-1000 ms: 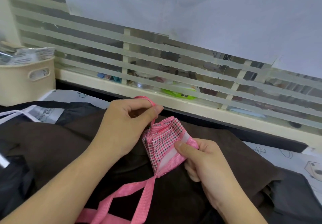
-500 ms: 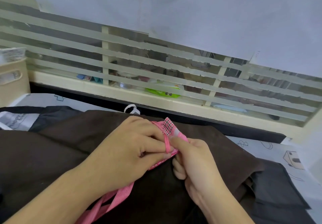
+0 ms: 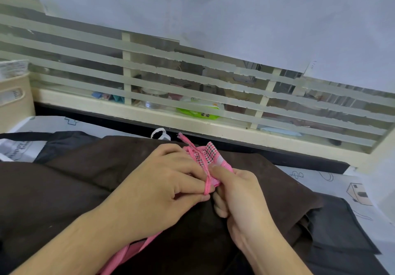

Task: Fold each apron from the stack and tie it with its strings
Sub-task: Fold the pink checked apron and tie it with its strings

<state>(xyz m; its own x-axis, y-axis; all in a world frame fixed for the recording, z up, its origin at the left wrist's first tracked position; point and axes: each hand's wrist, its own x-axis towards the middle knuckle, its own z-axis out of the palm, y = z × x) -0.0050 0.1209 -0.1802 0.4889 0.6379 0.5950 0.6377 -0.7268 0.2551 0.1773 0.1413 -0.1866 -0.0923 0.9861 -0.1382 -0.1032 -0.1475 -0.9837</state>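
Both hands meet at centre over a small folded pink checked apron (image 3: 210,156), bundled tight & sitting on top of a dark brown cloth (image 3: 89,180) that covers most of the work surface. Left hand (image 3: 162,191) lies over the bundle's left side, fingers curled, w/ a pink striped apron string (image 3: 207,186) looped across its fingertip; it pinches that string against the bundle. Right hand (image 3: 239,197) grips the bundle from the right, thumb pressed on the pink edge, other fingers tucked under. One frayed string end sticks up past the bundle toward the window ledge (image 3: 132,112). More pink strap (image 3: 126,253) trails out below the left wrist to the bottom edge. Black apron (image 3: 64,144) w/ a white printed label lies at left, partly under the brown cloth; another dark cloth (image 3: 342,227) at right. Beige plastic basket (image 3: 15,99) at far left. Small white loop (image 3: 159,133) near the ledge, behind the brown cloth. Printed white table cover (image 3: 333,180) shows at right.
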